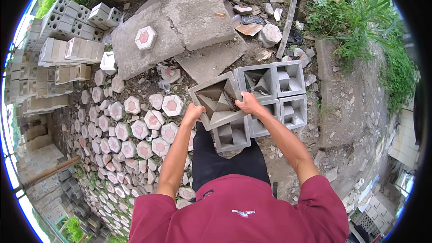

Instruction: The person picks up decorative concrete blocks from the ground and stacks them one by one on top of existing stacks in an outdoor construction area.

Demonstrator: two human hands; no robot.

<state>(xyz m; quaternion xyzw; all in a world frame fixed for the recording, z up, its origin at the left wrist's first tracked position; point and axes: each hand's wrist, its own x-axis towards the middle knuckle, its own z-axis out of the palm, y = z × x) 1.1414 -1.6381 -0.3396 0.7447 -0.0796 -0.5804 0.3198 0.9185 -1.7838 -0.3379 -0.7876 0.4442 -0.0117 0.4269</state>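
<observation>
Both hands grip a square grey concrete vent block (223,116) with angled fins inside its frame. My left hand (194,112) is closed on its left side, my right hand (249,104) on its right side, fingers hooked over the rim. The block sits tilted in front of my legs and partly covers a similar block (231,136) nearer to me. Whether it rests on that block or hangs above it, I cannot tell. To its right, several more vent blocks stand side by side, among them a far-right one (288,78) and a near-right one (293,111).
Hexagonal pavers (122,131) with reddish centres cover the ground at left. A cracked concrete slab (193,15) lies ahead, bearing one hexagonal paver (146,38). Hollow blocks (72,50) are stacked far left. Rubble, a narrow plank (288,24) and grass (360,24) lie far right.
</observation>
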